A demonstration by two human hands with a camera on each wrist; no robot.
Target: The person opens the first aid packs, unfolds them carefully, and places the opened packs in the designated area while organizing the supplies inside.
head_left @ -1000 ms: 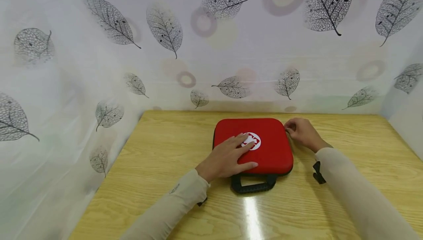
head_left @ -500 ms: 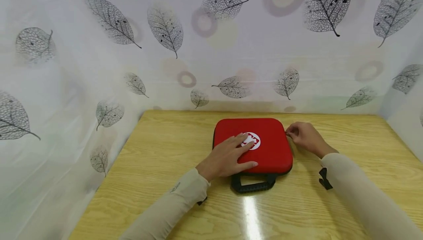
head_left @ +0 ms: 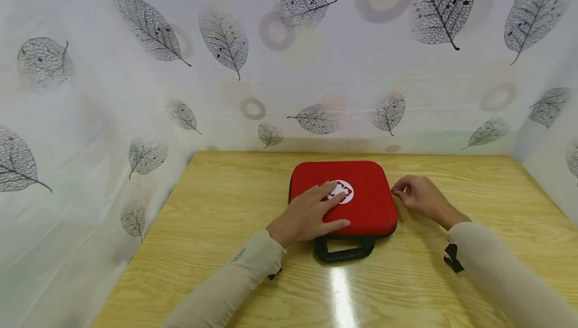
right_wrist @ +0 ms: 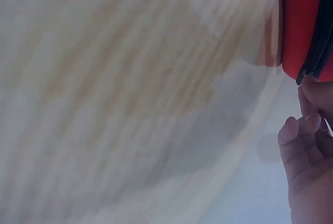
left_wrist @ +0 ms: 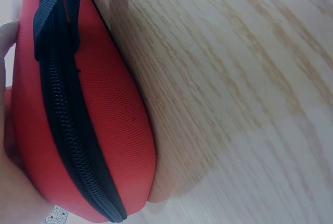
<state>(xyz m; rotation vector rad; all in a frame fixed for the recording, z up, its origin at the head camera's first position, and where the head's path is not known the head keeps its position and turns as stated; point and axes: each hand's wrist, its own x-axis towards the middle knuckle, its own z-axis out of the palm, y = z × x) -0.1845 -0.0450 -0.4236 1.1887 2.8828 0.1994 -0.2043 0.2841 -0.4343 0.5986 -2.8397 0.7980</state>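
Right hand: the right hand point(head_left: 423, 198) is at the right edge of the case, with thumb and index finger brought together in a narrow pinch on the zip point(right_wrist: 318, 41); the pull itself is hidden by the fingertips, so its shape I cannot tell.
Left hand: the left hand point(head_left: 307, 216) rests on the lid with its fingers straight and spread apart; it grips nothing.
Red case: the case point(head_left: 368, 207) is bright red, with rounded corners and a fine woven texture on its side; 1 white round mark point(head_left: 347, 196) with a red pattern is on the lid, partly covered by the left fingers.
Zip: a black band goes around the side, between 2 red halves; in the left wrist view its teeth look joined. Near the right hand, I cannot tell if they are parted.
Direction: the case lies flat, and its long axis runs from left to right; the black handle point(head_left: 345, 256) points to the person.
Place: the case is on the wooden table point(head_left: 230, 202), a little right of the middle, nearer to the back edge.
Sleeves: 2 beige sleeves point(head_left: 501, 263) cover the arms.
Around: a pale curtain point(head_left: 280, 77) with dark leaf prints stands behind the table and at its 2 sides.
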